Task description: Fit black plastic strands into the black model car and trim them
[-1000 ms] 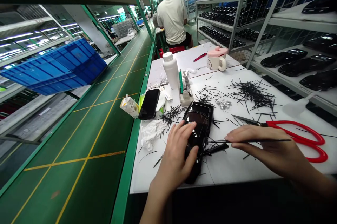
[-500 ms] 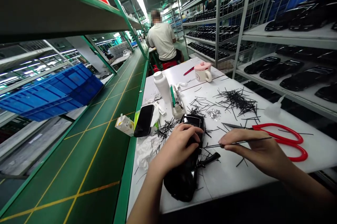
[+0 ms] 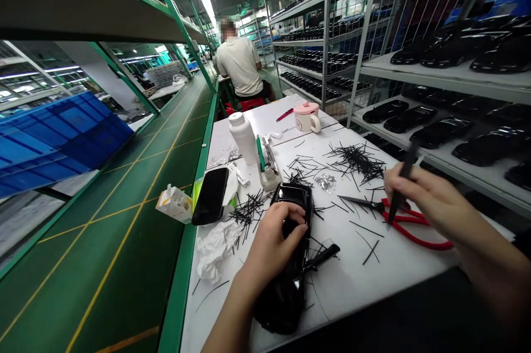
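Two bare hands work over a white counter (image 3: 348, 292). The left hand (image 3: 276, 239) lies on a glossy black model car (image 3: 284, 309), its fingers (image 3: 286, 226) curled and slightly spread over the body, hiding the car's middle. The right hand (image 3: 429, 198) is raised, its fingers pressed together and pinching a thin black stick (image 3: 403, 181), whose end pokes out below them. Just under those fingers lie red-handled scissors (image 3: 415, 234), partly covered. Left of them, a tangled heap of black sticks (image 3: 357, 160) sprawls near a few silver flakes (image 3: 326, 182), too small to make out. Beyond the left fingers sit a smooth black phone (image 3: 210, 195), crumpled white tissue (image 3: 213, 250), a white bottle (image 3: 243, 137) and a lidded mug (image 3: 307, 117). A green belt (image 3: 136, 220) runs beside the counter, wire shelves (image 3: 440, 120) carry rows of black cars, and a seated person (image 3: 239, 68) works farther along.
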Demonstrator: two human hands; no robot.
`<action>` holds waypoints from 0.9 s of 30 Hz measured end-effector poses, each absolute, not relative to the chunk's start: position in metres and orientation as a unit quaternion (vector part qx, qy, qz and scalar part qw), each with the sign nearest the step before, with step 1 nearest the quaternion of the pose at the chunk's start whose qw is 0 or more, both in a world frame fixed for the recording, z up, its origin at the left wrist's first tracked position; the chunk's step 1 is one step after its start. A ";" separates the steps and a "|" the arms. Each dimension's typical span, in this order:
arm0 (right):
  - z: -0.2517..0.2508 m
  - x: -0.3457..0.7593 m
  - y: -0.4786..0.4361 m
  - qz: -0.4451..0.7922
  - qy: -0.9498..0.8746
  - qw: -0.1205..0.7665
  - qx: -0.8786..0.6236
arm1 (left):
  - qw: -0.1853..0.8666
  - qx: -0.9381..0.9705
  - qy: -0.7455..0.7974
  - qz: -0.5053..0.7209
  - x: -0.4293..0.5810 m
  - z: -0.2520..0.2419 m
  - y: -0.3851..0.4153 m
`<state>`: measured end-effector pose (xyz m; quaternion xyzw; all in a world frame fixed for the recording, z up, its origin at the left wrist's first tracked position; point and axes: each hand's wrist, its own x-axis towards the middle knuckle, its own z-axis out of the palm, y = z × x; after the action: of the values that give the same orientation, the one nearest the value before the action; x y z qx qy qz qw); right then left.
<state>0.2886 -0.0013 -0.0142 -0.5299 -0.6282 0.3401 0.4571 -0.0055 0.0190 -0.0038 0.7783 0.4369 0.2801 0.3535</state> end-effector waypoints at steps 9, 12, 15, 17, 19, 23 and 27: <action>-0.022 0.279 0.044 0.193 -0.806 -0.022 -0.560 | 0.470 0.677 0.424 0.375 -0.001 0.002 0.010; -0.025 0.286 0.076 0.158 -0.793 0.014 -0.588 | 0.514 0.638 0.417 0.394 0.000 0.001 0.010; -0.032 0.289 0.100 0.125 -0.785 0.017 -0.606 | 0.553 0.601 0.407 0.409 0.000 -0.001 0.010; -0.038 0.288 0.109 0.120 -0.787 0.011 -0.605 | 0.567 0.586 0.403 0.415 0.000 -0.001 0.009; -0.042 0.287 0.112 0.121 -0.790 0.010 -0.601 | 0.570 0.582 0.402 0.419 0.001 -0.001 0.008; -0.047 0.286 0.113 0.130 -0.790 0.013 -0.599 | 0.552 0.590 0.407 0.427 0.001 0.000 0.005; -0.037 0.282 0.106 0.147 -0.782 0.040 -0.604 | 0.539 0.588 0.423 0.430 0.001 0.001 0.003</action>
<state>0.2825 0.1061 -0.0370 -0.6044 -0.7819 0.1471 0.0404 0.0015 0.0033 0.0013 0.5878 0.4229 0.4300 0.5391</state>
